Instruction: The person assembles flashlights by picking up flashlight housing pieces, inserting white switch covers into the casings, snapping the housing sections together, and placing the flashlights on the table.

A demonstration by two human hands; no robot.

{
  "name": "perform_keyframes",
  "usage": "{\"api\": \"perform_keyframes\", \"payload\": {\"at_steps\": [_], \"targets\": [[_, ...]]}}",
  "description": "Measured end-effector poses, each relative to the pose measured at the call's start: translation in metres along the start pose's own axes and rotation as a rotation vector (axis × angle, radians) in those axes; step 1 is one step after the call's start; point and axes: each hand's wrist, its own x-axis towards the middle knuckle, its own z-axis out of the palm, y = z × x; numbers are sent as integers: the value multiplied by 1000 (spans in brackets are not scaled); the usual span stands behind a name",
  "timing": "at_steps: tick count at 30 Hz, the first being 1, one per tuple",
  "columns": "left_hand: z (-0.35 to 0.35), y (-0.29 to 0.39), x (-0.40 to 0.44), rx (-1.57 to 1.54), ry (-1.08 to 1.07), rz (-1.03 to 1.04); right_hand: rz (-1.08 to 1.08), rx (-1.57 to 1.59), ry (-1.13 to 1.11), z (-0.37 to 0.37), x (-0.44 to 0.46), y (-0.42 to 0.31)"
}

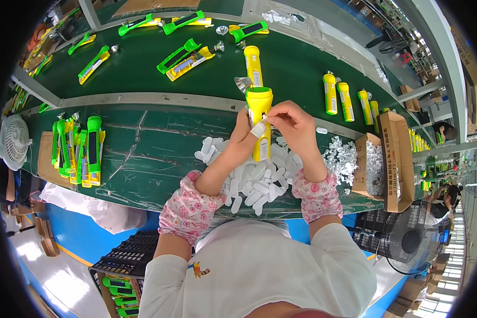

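A yellow flashlight body (pixel 261 106) stands roughly lengthwise in front of me, its wide green-rimmed end pointing away. My left hand (pixel 240 137) is closed round its left side, and tape shows near the thumb. At its right side, my right hand (pixel 293 124) pinches at a small white part by the slot in the body. Just beyond lies another yellow flashlight (pixel 253 66), with a silver reflector (pixel 243 84) beside it. Below my hands, a heap of white oval pieces (pixel 256 182) covers the bench (pixel 159 175).
Green and yellow flashlights (pixel 85 151) are stacked at the left. Opened ones (pixel 191 63) lie on the green belt (pixel 143 79). Yellow flashlights (pixel 346 100) stand at the right, near small clear parts (pixel 340 159) and cardboard boxes (pixel 395 161). Fans (pixel 411 241) flank the bench.
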Motion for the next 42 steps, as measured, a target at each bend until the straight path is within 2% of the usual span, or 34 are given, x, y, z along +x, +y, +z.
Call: {"api": "perform_keyframes", "payload": {"at_steps": [1,4,7,10,11,13,14,15,16,17,18,19,20,22,24,25,26,28,29,33,35,37,42], "targets": [[1,-3,0,52,16,51,-55,-41,-21,-2,1,3],[-4,-13,0,131,-8,22,-88,-162,-19,-1,2,8],[-4,-18,-2,154,43,63,28,-60,6,2,8,16],[-10,-18,0,156,39,-7,66,-8,27,-1,18,30],[-8,-16,0,46,63,-46,111,-87,-19,-4,20,41],[-2,-5,4,-161,117,-112,283,201,-145,-5,15,35],[-2,-2,9,-145,127,-95,359,347,-218,-4,14,32],[-2,-1,16,-126,136,-75,353,363,-377,-6,11,46],[0,4,23,-113,147,-56,279,233,-464,0,8,48],[-2,8,36,-65,141,-85,198,232,-386,1,13,50],[-12,1,55,104,65,7,122,232,-303,3,18,43],[-28,4,79,302,16,109,205,17,-271,-19,34,52],[-48,11,105,500,-37,214,262,60,-102,-33,48,61],[-107,29,148,1662,419,163,261,-267,131,-82,80,109],[-186,30,172,1889,552,-37,270,-662,186,-129,93,153],[-209,28,181,1918,473,-388,200,-823,229,-143,94,182],[-224,30,189,1911,384,-747,242,-896,195,-149,99,183],[-232,43,195,1673,125,-891,352,-1036,114,-148,97,176],[-227,40,193,1693,142,-795,466,-1169,197,-140,94,170],[-227,14,191,1816,133,-458,373,-1365,270,-106,74,123],[-226,3,191,1915,61,-349,153,-1352,329,-94,61,119],[-211,16,187,1908,55,-353,-20,-1295,355,-85,50,113],[-216,14,188,1760,16,-408,-118,-1098,284,-66,24,79]]}}
